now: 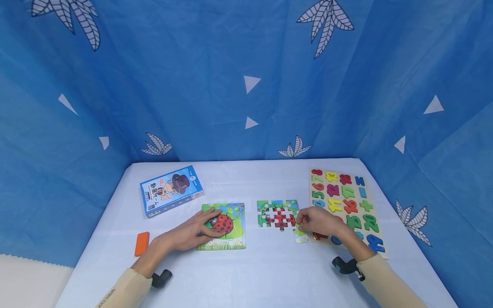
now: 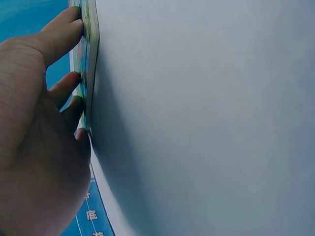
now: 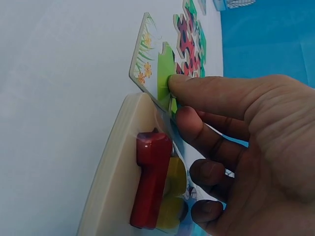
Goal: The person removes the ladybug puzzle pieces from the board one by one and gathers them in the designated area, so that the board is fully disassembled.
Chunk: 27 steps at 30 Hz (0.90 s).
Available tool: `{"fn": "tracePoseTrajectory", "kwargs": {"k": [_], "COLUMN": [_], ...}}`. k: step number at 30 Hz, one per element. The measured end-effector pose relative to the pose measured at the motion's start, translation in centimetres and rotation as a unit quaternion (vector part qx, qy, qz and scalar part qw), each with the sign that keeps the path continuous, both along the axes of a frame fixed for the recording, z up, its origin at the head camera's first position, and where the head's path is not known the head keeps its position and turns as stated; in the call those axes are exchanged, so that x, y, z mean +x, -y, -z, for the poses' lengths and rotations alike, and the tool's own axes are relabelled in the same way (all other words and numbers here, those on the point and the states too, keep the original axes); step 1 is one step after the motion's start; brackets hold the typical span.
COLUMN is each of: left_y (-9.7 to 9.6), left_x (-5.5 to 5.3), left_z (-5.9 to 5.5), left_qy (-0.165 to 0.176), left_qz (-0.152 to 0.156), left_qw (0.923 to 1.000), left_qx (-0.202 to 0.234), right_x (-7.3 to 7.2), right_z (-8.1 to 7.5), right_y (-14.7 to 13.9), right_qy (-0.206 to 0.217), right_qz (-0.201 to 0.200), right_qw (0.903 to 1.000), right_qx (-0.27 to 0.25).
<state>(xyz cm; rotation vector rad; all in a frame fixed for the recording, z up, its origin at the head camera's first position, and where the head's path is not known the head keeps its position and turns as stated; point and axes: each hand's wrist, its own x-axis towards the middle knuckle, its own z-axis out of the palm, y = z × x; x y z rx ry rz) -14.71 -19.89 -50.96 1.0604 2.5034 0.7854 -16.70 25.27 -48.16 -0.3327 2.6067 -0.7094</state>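
My left hand (image 1: 192, 231) rests on a square ladybug picture board (image 1: 238, 235), thumb and fingers spread over its left part. The left wrist view shows the board's edge (image 2: 92, 69) under the fingertips of the left hand (image 2: 39, 108). To the right lies a partly assembled ladybug jigsaw (image 1: 263, 205) of interlocking pieces with gaps between some. At its right edge my right hand (image 1: 319, 220) pinches a green puzzle piece between thumb and index finger, largely hidden by them. A corner piece with orange flowers (image 3: 145, 59) lies right by the thumb of the right hand (image 3: 266, 123).
A wooden number board (image 1: 381, 252) with colourful raised digits lies under and beyond the right hand. At the back left is a blue game box (image 1: 165, 190). An orange block (image 1: 142, 244) lies left of the left forearm. Blue curtains (image 1: 215, 85) surround the white table (image 1: 246, 282).
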Motion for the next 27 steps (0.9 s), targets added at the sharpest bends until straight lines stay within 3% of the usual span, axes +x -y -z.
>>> {"fn": "tracePoseTrajectory", "kwargs": {"k": [27], "left_y": [0.05], "left_x": [-0.06], "left_z": [0.32], "left_qy": [-0.009], "left_qz": [0.001], "left_qw": [1.0000], "left_qx": [-0.002], "right_x": [0.39], "right_z": [0.12], "right_y": [0.15], "right_qy": [-0.016], "right_qz": [-0.014], "right_qw": [0.9998], "right_qx": [0.000]}}
